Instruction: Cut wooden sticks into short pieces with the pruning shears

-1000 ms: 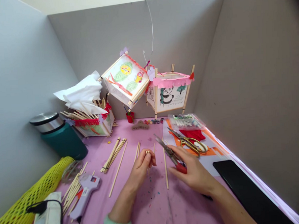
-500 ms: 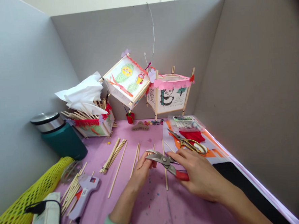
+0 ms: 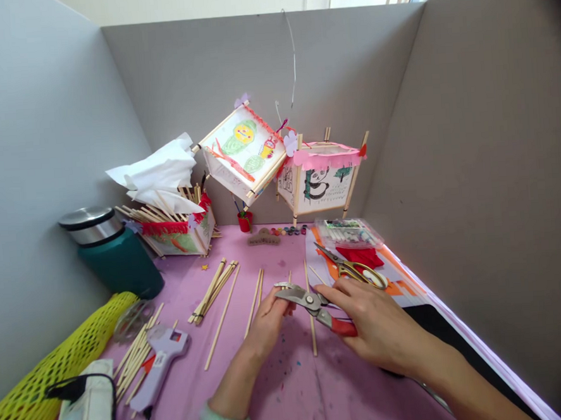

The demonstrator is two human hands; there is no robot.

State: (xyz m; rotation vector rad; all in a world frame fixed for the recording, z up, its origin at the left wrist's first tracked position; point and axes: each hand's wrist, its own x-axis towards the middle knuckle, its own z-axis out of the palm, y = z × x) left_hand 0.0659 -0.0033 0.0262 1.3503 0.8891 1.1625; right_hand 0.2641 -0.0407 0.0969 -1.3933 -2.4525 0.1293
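My right hand (image 3: 370,315) grips the red handles of a pair of pruning shears (image 3: 309,300), whose metal jaws point left and are parted. Right at those jaws, my left hand (image 3: 267,322) is closed in a pinch around a thin wooden stick (image 3: 283,288); fingers and blades hide most of it. On the purple cloth beneath lie loose sticks, one (image 3: 313,335) below the shears and a pair (image 3: 254,303) left of my left hand. Farther left are a single stick (image 3: 222,318) and bundled sticks (image 3: 214,290).
Gold-handled scissors (image 3: 350,268) lie beyond my right hand, near a clear plastic box (image 3: 348,231). Two decorated paper lanterns (image 3: 245,145) stand at the back. On the left are a teal bottle (image 3: 117,261), a stick-filled box (image 3: 177,235) and a glue gun (image 3: 159,366). Grey panels enclose the table.
The view has shifted slightly. Both hands stay together at the shears, and the jaws look about equally parted. Nothing has been let go.
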